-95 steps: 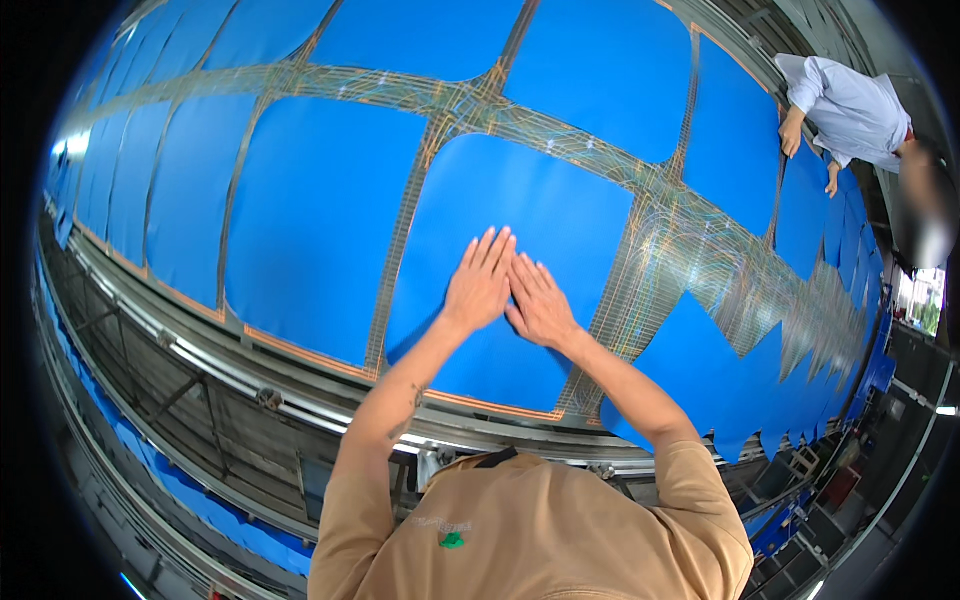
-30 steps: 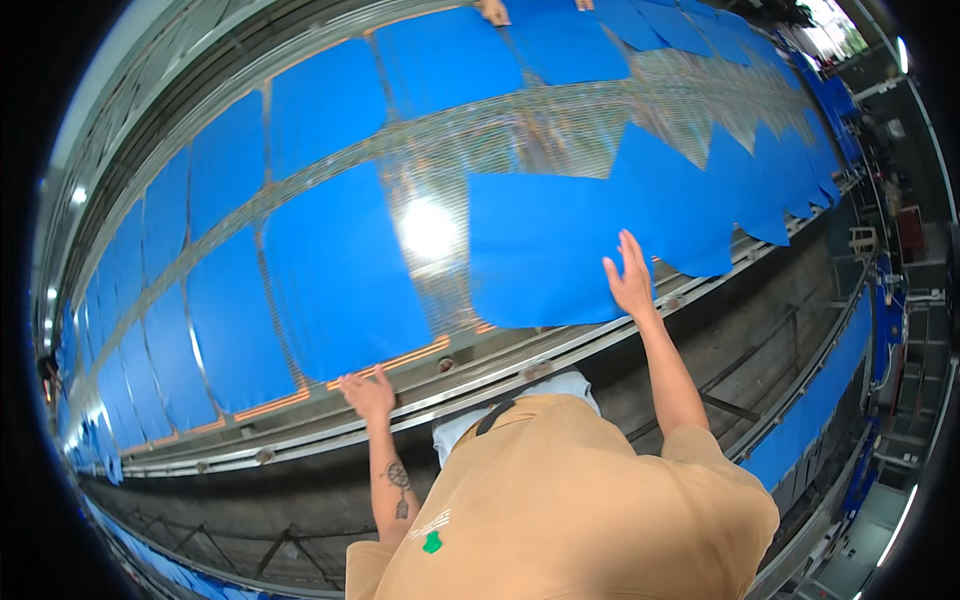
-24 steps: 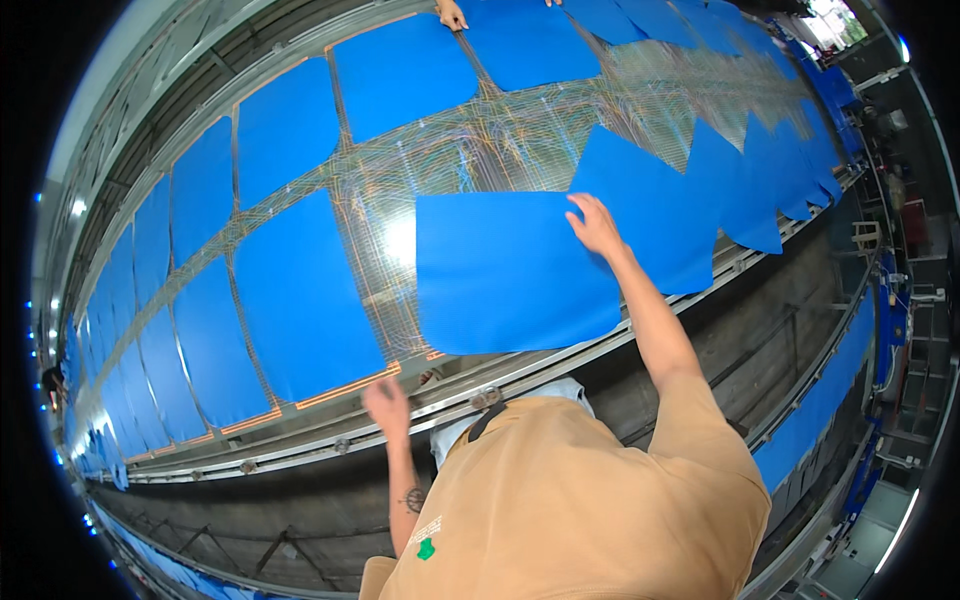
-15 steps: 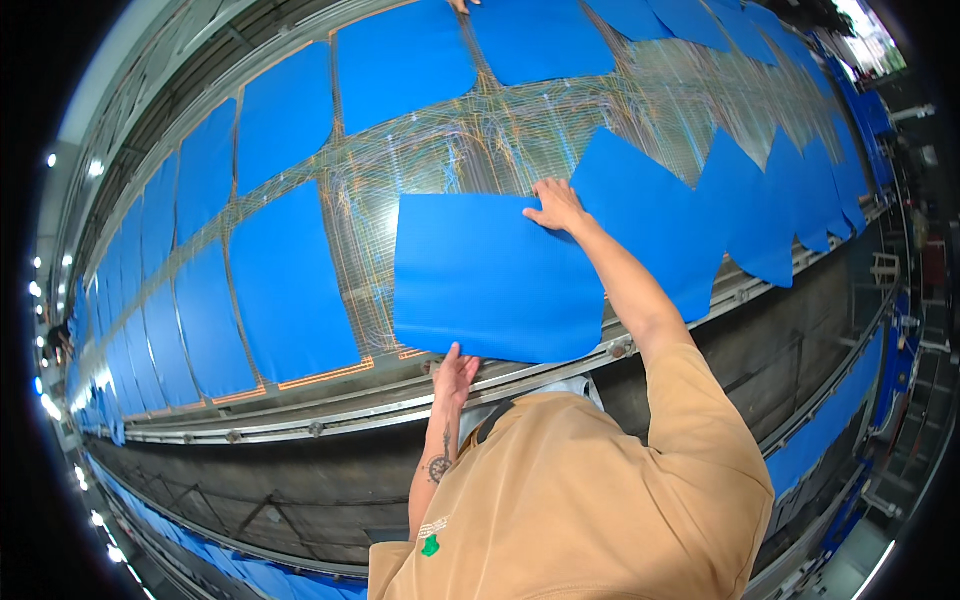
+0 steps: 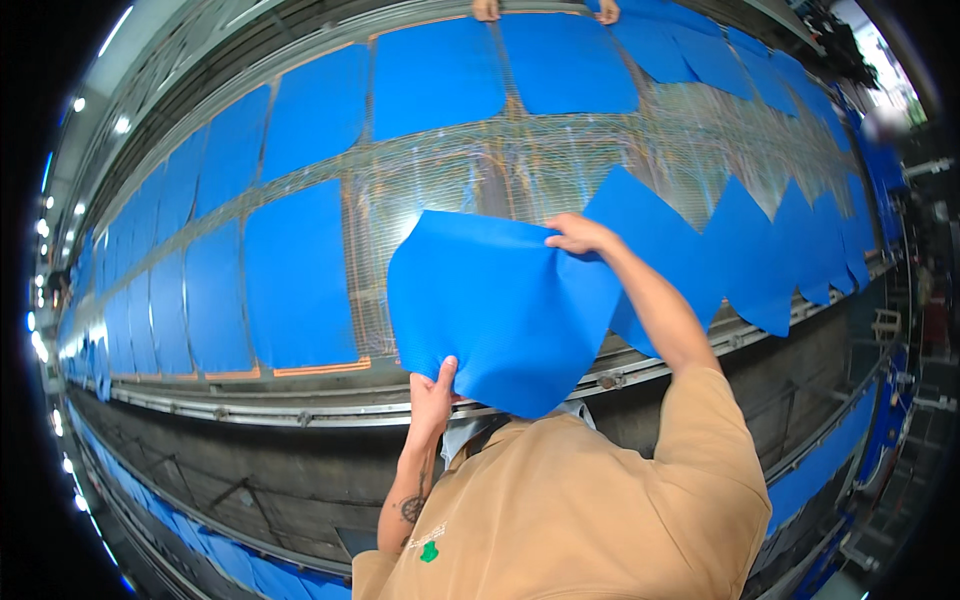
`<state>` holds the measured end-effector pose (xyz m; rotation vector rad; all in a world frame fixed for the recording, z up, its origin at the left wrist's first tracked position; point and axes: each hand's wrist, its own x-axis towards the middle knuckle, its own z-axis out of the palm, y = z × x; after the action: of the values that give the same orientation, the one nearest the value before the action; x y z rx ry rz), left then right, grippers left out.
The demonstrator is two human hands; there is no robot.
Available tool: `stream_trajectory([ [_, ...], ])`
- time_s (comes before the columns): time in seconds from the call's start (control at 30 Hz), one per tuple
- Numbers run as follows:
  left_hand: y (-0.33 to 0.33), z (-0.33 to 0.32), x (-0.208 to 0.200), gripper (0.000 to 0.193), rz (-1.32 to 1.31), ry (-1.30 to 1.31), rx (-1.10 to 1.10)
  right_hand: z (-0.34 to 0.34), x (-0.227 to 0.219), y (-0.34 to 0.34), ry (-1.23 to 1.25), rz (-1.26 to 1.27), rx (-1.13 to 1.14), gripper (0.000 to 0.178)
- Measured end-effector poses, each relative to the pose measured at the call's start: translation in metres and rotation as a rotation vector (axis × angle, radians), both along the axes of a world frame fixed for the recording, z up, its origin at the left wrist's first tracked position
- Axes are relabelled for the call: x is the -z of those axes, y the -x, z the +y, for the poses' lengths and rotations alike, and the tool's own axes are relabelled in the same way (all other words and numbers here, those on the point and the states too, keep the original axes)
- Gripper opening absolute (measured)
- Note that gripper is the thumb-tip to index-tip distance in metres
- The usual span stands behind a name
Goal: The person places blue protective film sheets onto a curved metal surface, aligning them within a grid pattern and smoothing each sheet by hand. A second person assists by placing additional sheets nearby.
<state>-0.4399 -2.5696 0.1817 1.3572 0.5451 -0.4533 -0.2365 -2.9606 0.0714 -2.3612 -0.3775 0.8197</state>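
Between my hands a blue fabric piece (image 5: 490, 300) hangs above the long table, its near edge bent down toward me and its right side creased. My left hand (image 5: 432, 397) grips its near left edge, thumb on top and the other fingers partly hidden beneath. At its far right edge, my right hand (image 5: 582, 236) pinches the cloth between thumb and fingers. To the left lies a flat blue piece (image 5: 300, 280) on the table. Overlapping blue pieces (image 5: 660, 250) lie at an angle just right of my right hand.
Smeared coloured lines cover the table top (image 5: 460, 165). A metal rail (image 5: 330, 412) runs along its near edge, close to my body. Another person's hands (image 5: 487, 10) touch the far row of blue pieces (image 5: 440, 80). Behind me is a second table with blue pieces (image 5: 240, 555).
The blue piece, nearly flat before, is lifted and bent, its near edge closer to me. My left hand has closed on its edge. The other person's second hand has come into view.
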Motion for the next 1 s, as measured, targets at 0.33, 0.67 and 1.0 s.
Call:
stream_trajectory([
  [0.33, -0.14, 0.149, -0.074, 0.098, -0.572, 0.787, 0.101, 0.078, -0.132, 0.046, -1.004, 0.16, 0.567, 0.049],
  [0.67, -0.034, 0.163, 0.14, 0.118, -0.194, 0.965, -0.504, 0.199, 0.001, 0.155, -0.901, -0.229, 0.82, 0.042],
  [1.0, 0.026, 0.145, 0.182, 0.062, 0.011, 0.684, -0.652, 0.187, 0.057, 0.148, -1.135, 0.634, 0.917, 0.054],
])
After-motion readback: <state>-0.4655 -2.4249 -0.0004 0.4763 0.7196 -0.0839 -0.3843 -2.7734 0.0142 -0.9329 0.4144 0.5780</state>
